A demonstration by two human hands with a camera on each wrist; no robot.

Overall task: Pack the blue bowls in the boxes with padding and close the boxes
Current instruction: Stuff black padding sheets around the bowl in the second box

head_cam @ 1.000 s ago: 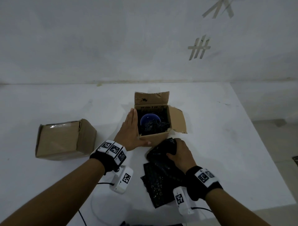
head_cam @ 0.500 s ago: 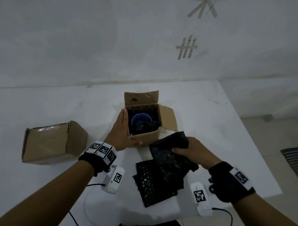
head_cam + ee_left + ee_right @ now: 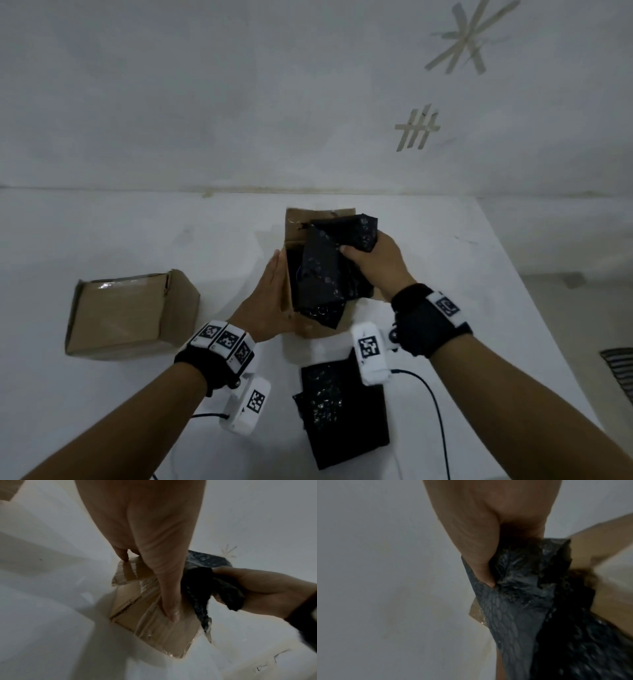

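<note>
An open cardboard box (image 3: 297,222) stands at the middle of the white table (image 3: 137,240). My right hand (image 3: 371,262) grips a sheet of black bubble-wrap padding (image 3: 322,274) and holds it over the box's opening, so the blue bowl inside is hidden. The right wrist view shows my thumb and fingers pinching the padding (image 3: 518,588). My left hand (image 3: 270,294) lies flat against the box's left side, fingers straight; in the left wrist view its thumb presses the taped front wall of the box (image 3: 150,622).
A second cardboard box (image 3: 130,315), shut, lies on its side at the left. More black padding sheets (image 3: 342,414) lie on the table near me, between my forearms. The table's right edge drops off at the right; a white wall stands behind.
My right hand lifted the padding sheet off the pile and carried it up and forward over the open box, covering the blue bowl. My left hand stayed on the box's side.
</note>
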